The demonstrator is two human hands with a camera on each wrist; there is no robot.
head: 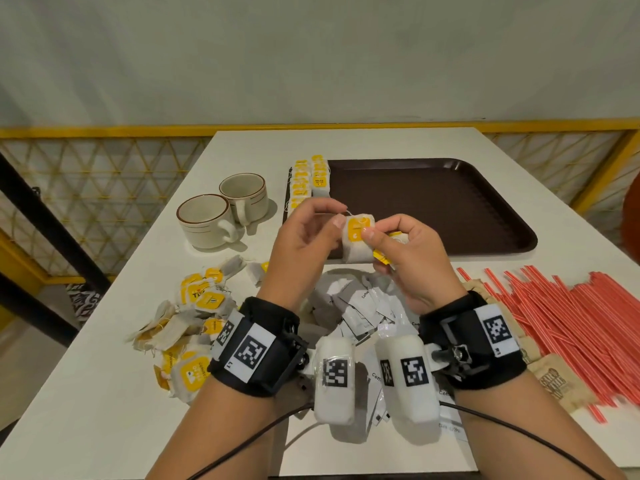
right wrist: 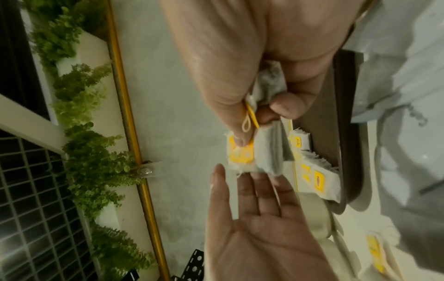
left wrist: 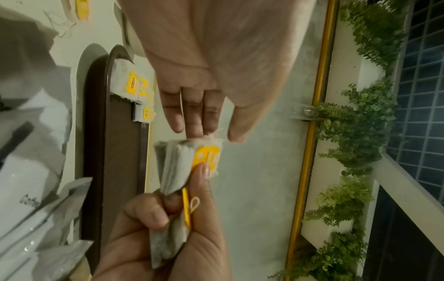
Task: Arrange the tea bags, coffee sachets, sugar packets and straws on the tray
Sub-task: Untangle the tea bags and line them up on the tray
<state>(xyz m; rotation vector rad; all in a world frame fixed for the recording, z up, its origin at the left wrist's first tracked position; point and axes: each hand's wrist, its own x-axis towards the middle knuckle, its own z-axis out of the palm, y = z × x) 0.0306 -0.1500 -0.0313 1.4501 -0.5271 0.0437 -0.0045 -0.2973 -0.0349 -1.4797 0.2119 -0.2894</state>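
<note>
Tea bags (head: 358, 242) sat in a small bundle in the right hand (head: 412, 268), held up over the near edge of the brown tray (head: 450, 209) on the white bench (head: 114, 393). From the head view, the right thumb pressed on the top bag's yellow tag, while the left hand (head: 304, 244) was raised just beside the bundle, its fingers loosely extended toward the upper edge. More tea bags lay in two short rows (head: 310, 180) at the tray's far left corner. A loose heap of tea bags (head: 194, 323) lay on the bench to the left, white coffee sachets (head: 360, 313) lay under the wrists, red straws (head: 571, 313) spread to the right beside brown sugar packets (head: 557, 382), and two cups (head: 225, 209) stood left of the tray.

From the left wrist view, the left fingers (left wrist: 192, 114) were straight and slightly spread, their tips touching the top edge of the bundle (left wrist: 187, 163). The right hand (left wrist: 168, 237) gripped the bundle's lower part, with the thumb on the yellow tag and a loop of string showing.

From the right wrist view, the right fingers (right wrist: 283, 104) curled round the folded bags (right wrist: 254, 152), the thumb pinning the tag. The left hand (right wrist: 259, 228) lay open, palm showing, fingertips at the bundle's edge.
</note>
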